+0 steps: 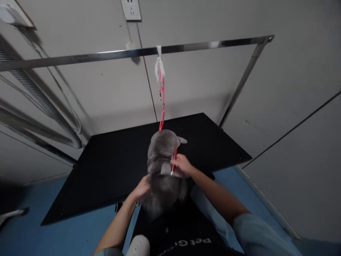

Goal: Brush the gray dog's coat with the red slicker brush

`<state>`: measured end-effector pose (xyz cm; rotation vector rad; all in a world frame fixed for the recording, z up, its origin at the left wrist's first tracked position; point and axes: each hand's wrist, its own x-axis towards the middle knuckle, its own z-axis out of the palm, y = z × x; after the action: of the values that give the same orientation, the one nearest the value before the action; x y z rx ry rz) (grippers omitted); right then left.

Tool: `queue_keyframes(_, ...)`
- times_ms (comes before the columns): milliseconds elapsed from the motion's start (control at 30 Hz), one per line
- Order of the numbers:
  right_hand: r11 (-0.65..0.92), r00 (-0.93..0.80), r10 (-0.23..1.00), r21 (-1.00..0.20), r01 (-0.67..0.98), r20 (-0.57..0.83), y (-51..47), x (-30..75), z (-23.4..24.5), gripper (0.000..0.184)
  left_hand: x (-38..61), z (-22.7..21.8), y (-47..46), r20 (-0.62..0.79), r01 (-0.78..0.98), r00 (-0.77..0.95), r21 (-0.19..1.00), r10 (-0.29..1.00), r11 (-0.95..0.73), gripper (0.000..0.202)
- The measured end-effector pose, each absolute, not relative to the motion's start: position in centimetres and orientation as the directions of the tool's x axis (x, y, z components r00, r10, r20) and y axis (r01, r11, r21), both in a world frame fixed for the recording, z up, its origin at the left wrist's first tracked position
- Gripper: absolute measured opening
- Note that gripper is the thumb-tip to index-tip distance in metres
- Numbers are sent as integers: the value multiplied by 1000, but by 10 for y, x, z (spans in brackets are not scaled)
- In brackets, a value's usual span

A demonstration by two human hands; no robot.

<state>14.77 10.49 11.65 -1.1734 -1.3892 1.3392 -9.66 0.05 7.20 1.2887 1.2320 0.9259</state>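
Observation:
A grey furry animal [162, 144], facing away from me, is on a black grooming table [117, 163]; its head is out of sight. One pale paw [182, 140] reaches out to the right. Long, blurred fur covers its rear, close to my apron. In my right hand [182, 164] is a red-handled grooming tool [174, 154], held upright against the animal's back, its metallic lower end too blurred to name. A pale patch lies beside that end. My left hand [144, 185] touches the left side of the rear, fingers hidden in the fur.
A metal bar [114, 56] spans above the table, with a pink grooming loop [163, 94] hanging down to the animal. Ribbed hoses [54, 110] run along the left wall. A socket [131, 9] is above the bar. The floor [87, 231] is blue.

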Motion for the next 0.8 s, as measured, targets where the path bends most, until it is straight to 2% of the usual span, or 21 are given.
queue_keyframes(67, -18, -39, 999, -998, 52, -20, 117, 160, 119, 22, -94, 74, -3, -45, 297, 11, 954, 999, 40, 25)
queue_keyframes(100, -1, 20, 1000, -999, 44, 0, 122, 166, 120, 23, -88, 75, -6, 52, 406, -105, 914, 993, -5, 24)
queue_keyframes(167, 22, 1, 1000, -999, 32, 22, 129, 173, 120, 24, -68, 76, -13, 305, 635, -252, 768, 918, -82, 27)
queue_keyframes(200, 21, -48, 999, -999, 33, 20, 130, 175, 120, 25, -55, 75, -16, 403, 718, -239, 686, 884, -118, 32)
queue_keyframes(233, 17, -100, 995, -999, 39, 13, 131, 175, 119, 24, -40, 72, -19, 437, 773, -165, 614, 884, -159, 39)
queue_keyframes(300, 15, -141, 990, -998, 61, 7, 133, 175, 118, 23, -10, 62, -23, 419, 820, -32, 530, 907, -216, 39)
queue_keyframes(400, 53, -70, 996, -995, 88, 47, 136, 177, 120, 21, 21, 39, -29, 396, 817, 109, 487, 912, -309, 33)
queue_keyframes(467, 86, -157, 985, -988, 125, 66, 136, 178, 122, 20, 30, 26, -34, 396, 819, 151, 463, 906, -338, 30)
queue_keyframes(567, 127, -289, 955, -971, 201, 65, 133, 179, 126, 17, 33, 15, -43, 387, 831, 148, 450, 910, -327, 26)
queue_keyframes(667, 174, -212, 969, -956, 237, 124, 123, 177, 127, 18, 36, 14, -50, 379, 828, 120, 472, 918, -303, 26)
queue_keyframes(733, 223, -342, 930, -944, 241, 133, 114, 176, 125, 19, 39, 14, -52, 379, 819, 83, 501, 922, -280, 26)
queue_keyframes(800, 237, -479, 874, -933, 273, 82, 109, 178, 124, 15, 42, 13, -52, 391, 789, 45, 551, 919, -272, 28)
